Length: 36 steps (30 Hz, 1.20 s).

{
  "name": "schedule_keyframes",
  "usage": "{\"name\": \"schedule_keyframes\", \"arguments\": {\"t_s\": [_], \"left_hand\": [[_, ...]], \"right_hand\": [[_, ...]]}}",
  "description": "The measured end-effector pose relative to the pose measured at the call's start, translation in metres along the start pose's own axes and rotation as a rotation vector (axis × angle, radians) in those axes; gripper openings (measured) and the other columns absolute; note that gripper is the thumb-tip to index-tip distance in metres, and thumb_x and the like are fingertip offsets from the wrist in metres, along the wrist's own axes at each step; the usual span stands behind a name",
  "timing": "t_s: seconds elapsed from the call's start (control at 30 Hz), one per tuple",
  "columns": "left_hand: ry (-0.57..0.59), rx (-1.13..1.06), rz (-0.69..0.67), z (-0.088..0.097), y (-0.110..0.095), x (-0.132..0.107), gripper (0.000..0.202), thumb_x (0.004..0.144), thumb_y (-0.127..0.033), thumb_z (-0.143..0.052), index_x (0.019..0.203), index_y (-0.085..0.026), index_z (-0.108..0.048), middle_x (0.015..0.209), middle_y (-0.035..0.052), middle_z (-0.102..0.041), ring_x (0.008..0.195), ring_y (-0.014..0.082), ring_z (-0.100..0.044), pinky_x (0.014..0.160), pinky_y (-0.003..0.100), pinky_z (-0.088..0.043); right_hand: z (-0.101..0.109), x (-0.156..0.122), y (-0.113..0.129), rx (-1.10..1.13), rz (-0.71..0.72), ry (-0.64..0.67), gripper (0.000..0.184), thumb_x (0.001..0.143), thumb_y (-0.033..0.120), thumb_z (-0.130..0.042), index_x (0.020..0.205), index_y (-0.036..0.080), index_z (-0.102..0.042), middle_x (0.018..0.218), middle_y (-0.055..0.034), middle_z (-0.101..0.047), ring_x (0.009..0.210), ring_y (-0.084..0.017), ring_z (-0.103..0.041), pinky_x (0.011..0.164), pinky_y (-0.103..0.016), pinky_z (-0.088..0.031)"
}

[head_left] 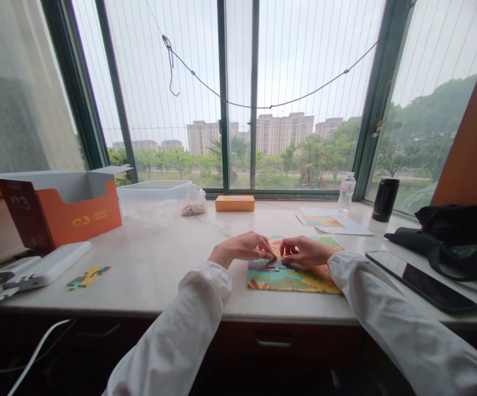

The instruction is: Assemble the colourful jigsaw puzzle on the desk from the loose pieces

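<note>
A colourful jigsaw puzzle (294, 283) lies flat near the table's front edge, partly covered by my hands. My left hand (249, 247) reaches over its left side, fingertips pinched on a small puzzle piece (273, 263) at the middle. From the other side, my right hand (306, 251) rests low over the puzzle with curled fingers pressed together close to the same spot. What those right fingers hold, if anything, is hidden. A grey patch of bare backing shows between the hands. Several loose puzzle pieces (89, 276) lie far to the left.
An orange open box (86, 212), a white power strip (53, 265) and a clear plastic bin (154, 190) stand left. An orange small box (234, 203) sits by the window. To the right are a printed sheet (321, 220), water bottle (347, 192), black tumbler (386, 199), phone (422, 280) and black bag (461, 236).
</note>
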<state>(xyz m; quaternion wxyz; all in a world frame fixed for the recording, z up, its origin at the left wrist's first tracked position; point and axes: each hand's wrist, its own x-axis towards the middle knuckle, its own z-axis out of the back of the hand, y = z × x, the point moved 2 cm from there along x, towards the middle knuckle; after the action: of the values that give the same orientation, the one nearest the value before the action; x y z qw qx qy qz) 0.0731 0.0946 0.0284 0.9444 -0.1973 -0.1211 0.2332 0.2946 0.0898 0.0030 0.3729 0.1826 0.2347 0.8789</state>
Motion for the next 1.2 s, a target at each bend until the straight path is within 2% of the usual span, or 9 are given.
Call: {"name": "schedule_keyframes", "arguments": {"t_s": [0.17,0.37,0.6,0.8,1.03,1.2], "left_hand": [[-0.081,0.052,0.045,-0.002,-0.002,0.003,0.02,0.083,-0.027,-0.074,0.1,-0.022,-0.081,0.099,0.0061,-0.077,0.085,0.0162,-0.068,0.076,0.023,-0.048],[-0.131,0.126,0.119,-0.002,-0.004,0.003,0.017,0.079,-0.031,-0.078,0.094,-0.026,-0.082,0.089,0.0031,-0.078,0.08,0.016,-0.068,0.071,0.022,-0.046],[-0.133,0.156,0.171,-0.002,-0.005,0.004,0.022,0.074,-0.038,-0.082,0.094,-0.029,-0.082,0.091,0.0005,-0.079,0.083,0.0177,-0.069,0.071,0.023,-0.044],[-0.141,0.143,0.187,-0.002,-0.007,0.002,0.02,0.074,-0.037,-0.082,0.093,-0.03,-0.082,0.088,-0.0014,-0.078,0.082,0.017,-0.068,0.072,0.023,-0.044],[-0.137,0.074,0.179,-0.004,-0.005,0.003,0.019,0.075,-0.034,-0.081,0.092,-0.026,-0.082,0.09,0.0011,-0.079,0.079,0.0162,-0.068,0.071,0.024,-0.044],[-0.123,-0.031,0.205,-0.006,0.001,0.003,0.025,0.074,-0.036,-0.081,0.094,-0.022,-0.082,0.092,0.0029,-0.079,0.08,0.0163,-0.068,0.068,0.022,-0.045]], "right_hand": [[0.0,0.0,0.001,-0.003,0.007,0.009,0.05,0.079,0.067,-0.064,0.089,0.018,-0.068,0.072,-0.0007,-0.06,0.067,-0.013,-0.05,0.063,-0.027,-0.041],[-0.001,0.0,0.004,0.003,0.0,0.011,0.051,0.078,0.068,-0.065,0.089,0.019,-0.067,0.071,0.0001,-0.059,0.067,-0.013,-0.049,0.063,-0.027,-0.041],[-0.002,0.001,0.004,0.017,0.008,0.011,0.05,0.077,0.067,-0.065,0.088,0.018,-0.067,0.071,0.0004,-0.057,0.067,-0.013,-0.047,0.063,-0.027,-0.04],[-0.001,0.001,0.004,-0.007,0.035,-0.007,0.048,0.08,0.065,-0.064,0.088,0.018,-0.067,0.073,0.0,-0.058,0.067,-0.013,-0.047,0.063,-0.027,-0.04],[0.009,-0.002,0.003,-0.038,0.036,-0.146,0.047,0.082,0.064,-0.063,0.093,0.018,-0.066,0.074,-0.0012,-0.06,0.069,-0.014,-0.049,0.066,-0.028,-0.041],[0.002,0.0,-0.006,-0.041,0.017,-0.071,0.046,0.077,0.064,-0.068,0.088,0.019,-0.068,0.072,0.0006,-0.057,0.067,-0.013,-0.047,0.063,-0.026,-0.039]]}}
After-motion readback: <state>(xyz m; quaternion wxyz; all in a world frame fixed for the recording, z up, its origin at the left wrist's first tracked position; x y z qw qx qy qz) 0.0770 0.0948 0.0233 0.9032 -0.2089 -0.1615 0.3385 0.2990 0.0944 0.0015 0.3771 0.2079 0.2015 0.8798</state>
